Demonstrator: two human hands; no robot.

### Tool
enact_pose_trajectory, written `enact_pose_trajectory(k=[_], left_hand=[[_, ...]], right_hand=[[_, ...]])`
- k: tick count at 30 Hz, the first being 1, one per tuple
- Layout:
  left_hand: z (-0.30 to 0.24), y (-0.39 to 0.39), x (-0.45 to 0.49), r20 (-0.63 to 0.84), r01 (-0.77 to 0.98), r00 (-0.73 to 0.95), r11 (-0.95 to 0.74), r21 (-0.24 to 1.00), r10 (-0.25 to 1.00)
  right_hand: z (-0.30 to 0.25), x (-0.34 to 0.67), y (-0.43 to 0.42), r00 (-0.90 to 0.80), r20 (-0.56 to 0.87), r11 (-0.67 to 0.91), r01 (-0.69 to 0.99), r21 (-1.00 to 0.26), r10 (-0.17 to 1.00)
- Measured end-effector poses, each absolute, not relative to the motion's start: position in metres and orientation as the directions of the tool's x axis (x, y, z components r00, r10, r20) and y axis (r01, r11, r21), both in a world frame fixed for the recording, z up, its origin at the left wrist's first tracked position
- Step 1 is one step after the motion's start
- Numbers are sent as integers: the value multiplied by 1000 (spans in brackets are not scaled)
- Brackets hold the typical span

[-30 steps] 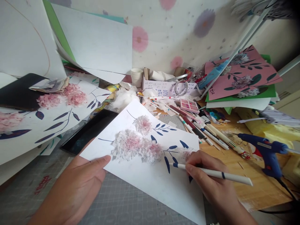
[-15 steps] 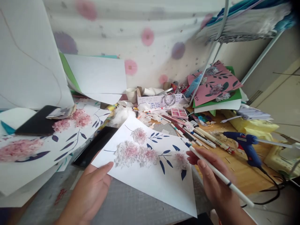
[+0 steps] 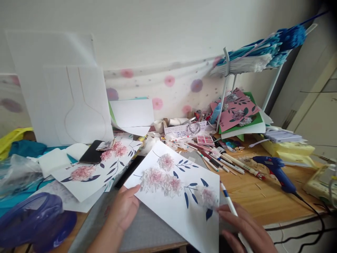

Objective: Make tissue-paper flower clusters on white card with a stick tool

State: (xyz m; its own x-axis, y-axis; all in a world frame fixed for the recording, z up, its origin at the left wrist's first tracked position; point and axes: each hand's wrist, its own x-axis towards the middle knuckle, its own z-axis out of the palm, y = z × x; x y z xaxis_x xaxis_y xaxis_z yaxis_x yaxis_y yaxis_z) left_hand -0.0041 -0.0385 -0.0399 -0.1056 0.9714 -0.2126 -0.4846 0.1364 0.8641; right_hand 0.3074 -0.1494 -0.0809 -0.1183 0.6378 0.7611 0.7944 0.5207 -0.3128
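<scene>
A white sheet of paper (image 3: 171, 211) with pinkish-white paper flowers (image 3: 155, 175) and dark blue leaves is tilted up over the grey mat (image 3: 142, 225). At its left corner, my left hand (image 3: 125, 207) grips the sheet, thumb on top and fingers underneath. Across from it, my right hand (image 3: 247, 225) holds a white marker pen (image 3: 229, 202) with a blue band, tip pointing up and away. The right fingers reach the sheet's right edge beside the lowest leaf; whether they grip it I cannot tell. The palm hides part of the pen.
Left lie another flower sheet (image 3: 88, 186), a black tablet-like thing (image 3: 91, 151) and a purple plastic object (image 3: 44, 221). A board with a vase outline (image 3: 84, 116) leans on the wall. Pens (image 3: 207, 153) are scattered behind the sheet; a blue glue gun (image 3: 279, 172) lies right.
The view has shifted upward and back, showing more wall, the vase drawing and the purple object. My right hand has lowered, and the pen stands steeper beside the sheet's edge.
</scene>
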Motion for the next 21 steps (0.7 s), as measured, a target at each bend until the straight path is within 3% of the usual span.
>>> enact_pose_trajectory(k=[4, 8, 13, 17, 21], left_hand=[[-29, -19, -8, -153, -370, -43, 127, 920, 987], [-17, 10, 4, -93, -277, 31, 98, 956, 995], [-26, 38, 26, -73, -209, 113, 96, 973, 991], [-43, 46, 34, -41, -61, 65, 45, 997, 997], [-43, 45, 24, 105, 166, -83, -90, 982, 991]], right_hand=[[-77, 319, -138, -52, 761, 457, 825, -332, 646], [-71, 317, -126, 121, 666, 339, 785, -518, 736], [-73, 318, -115, 155, 538, 305, 680, -666, 828], [-81, 327, -101, 182, 480, 346, 485, -803, 858], [-88, 329, -88, 237, 412, 364, 222, -905, 880]])
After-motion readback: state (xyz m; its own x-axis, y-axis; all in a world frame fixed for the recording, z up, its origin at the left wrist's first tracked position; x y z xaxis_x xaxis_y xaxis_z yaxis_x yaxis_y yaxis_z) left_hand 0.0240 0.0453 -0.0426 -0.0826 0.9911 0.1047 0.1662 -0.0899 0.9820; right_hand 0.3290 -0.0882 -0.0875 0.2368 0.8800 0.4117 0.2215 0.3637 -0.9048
